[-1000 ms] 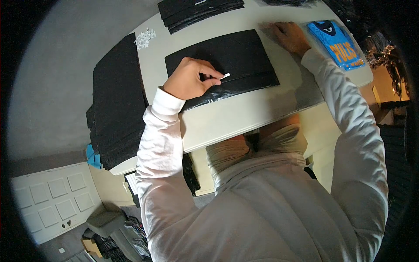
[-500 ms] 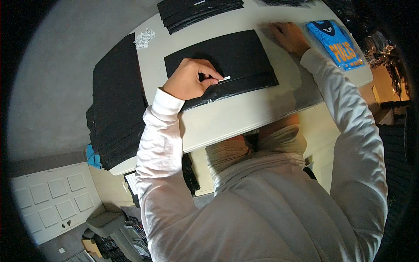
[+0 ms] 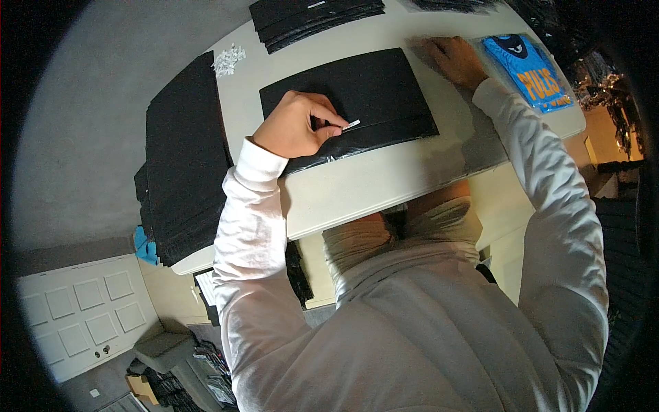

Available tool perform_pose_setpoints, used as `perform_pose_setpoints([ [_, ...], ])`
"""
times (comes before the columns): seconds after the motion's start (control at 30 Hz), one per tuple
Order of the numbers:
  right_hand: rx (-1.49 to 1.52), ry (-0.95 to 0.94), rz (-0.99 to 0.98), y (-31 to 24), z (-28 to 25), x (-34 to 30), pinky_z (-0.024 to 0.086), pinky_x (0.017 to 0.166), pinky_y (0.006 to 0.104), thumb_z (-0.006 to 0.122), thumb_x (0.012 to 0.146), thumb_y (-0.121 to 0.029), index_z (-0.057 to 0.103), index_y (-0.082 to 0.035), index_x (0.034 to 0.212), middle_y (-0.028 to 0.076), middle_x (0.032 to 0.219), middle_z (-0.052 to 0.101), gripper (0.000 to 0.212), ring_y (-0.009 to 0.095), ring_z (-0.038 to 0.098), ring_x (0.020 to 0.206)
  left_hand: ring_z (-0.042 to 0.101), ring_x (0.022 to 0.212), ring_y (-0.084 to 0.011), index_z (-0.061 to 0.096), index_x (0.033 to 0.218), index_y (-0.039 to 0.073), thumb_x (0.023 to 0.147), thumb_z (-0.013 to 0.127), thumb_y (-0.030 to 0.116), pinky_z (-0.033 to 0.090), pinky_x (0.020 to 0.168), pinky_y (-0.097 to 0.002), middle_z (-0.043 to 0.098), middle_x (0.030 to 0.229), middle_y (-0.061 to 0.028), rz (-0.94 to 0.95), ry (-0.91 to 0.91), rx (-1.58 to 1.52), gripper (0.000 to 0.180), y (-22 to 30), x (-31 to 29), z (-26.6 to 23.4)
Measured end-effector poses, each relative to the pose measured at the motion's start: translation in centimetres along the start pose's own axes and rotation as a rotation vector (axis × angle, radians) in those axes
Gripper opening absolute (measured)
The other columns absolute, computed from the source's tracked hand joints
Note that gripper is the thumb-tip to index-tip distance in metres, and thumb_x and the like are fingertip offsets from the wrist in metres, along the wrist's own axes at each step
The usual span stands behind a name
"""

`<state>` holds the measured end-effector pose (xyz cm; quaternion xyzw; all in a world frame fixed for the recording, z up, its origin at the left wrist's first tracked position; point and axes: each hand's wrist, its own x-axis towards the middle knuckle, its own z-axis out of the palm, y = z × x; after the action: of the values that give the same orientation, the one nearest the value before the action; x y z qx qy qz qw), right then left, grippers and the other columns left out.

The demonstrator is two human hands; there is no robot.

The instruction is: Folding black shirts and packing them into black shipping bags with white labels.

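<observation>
My left hand [image 3: 296, 125] pinches a small white tag [image 3: 351, 126] between thumb and forefinger. It holds the tag over a flat black rectangular piece [image 3: 371, 86], at the seam above the shiny strip along the near edge. That piece lies on the white table [image 3: 357, 196]. Farther right, my right hand [image 3: 454, 60] rests on the tabletop with its fingers curled under. What it may hold is hidden. To the right of it lies a blue shirt with orange lettering [image 3: 528, 72], folded in a clear plastic bag.
A heap of small white tags [image 3: 228, 60] lies at the far left. Behind the black piece is a stack of similar black pieces [image 3: 316, 24], with a white tag on top. Another black stack [image 3: 185, 158] covers the table's left side. Dark packages [image 3: 604, 72] crowd the right.
The white tag tilts slightly more, and my left hand has shifted a tiny bit left. My right hand stays in place.
</observation>
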<state>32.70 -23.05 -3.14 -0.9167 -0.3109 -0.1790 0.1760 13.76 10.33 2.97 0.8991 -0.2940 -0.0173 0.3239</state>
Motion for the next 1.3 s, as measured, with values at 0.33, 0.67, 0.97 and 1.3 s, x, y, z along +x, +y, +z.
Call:
perform_pose_setpoints([
  [0.33,0.035,-0.094,0.077,-1.1,-1.1,0.1,0.049,0.102,0.0484,0.049,0.107,-0.036,0.072,-0.004,0.123,0.023,0.119,0.071,0.043,0.041,0.067,0.108,0.068,0.071,-0.0249,0.082,0.099,0.006,0.082,0.079,-0.002,0.054,0.06,-0.0349,0.074,0.09,-0.0142,0.057,0.07,-0.019,0.02,0.4,0.1,0.3],
  [0.67,0.042,-0.033,0.08,-0.9,-0.2,-0.1,0.05,0.092,0.0507,0.046,0.107,-0.037,0.073,0.0,0.105,0.024,0.096,0.071,0.046,0.042,0.067,0.093,0.067,0.071,-0.0261,0.083,0.103,0.007,0.081,0.074,-0.009,0.052,0.062,-0.0367,0.071,0.087,-0.0146,0.079,0.008,-0.026,0.029,-0.3,0.0,1.0],
  [0.97,0.021,-0.149,0.125,0.4,-0.3,0.8,0.052,0.097,0.0533,0.043,0.106,-0.045,0.075,-0.013,0.12,0.023,0.109,0.073,0.048,0.045,0.068,0.101,0.069,0.073,-0.0254,0.083,0.102,0.008,0.081,0.076,-0.008,0.055,0.063,-0.0359,0.075,0.087,-0.0143,0.047,0.011,-0.044,0.027,-0.1,0.2,0.8],
  [1.3,0.041,-0.093,0.134,-0.6,-0.1,0.3,0.05,0.097,0.0495,0.046,0.107,-0.037,0.073,0.0,0.115,0.025,0.106,0.072,0.047,0.043,0.068,0.1,0.066,0.073,-0.0223,0.083,0.105,0.013,0.082,0.08,-0.003,0.051,0.064,-0.035,0.072,0.088,-0.0122,0.027,0.046,-0.055,0.029,0.2,-0.8,0.0],
])
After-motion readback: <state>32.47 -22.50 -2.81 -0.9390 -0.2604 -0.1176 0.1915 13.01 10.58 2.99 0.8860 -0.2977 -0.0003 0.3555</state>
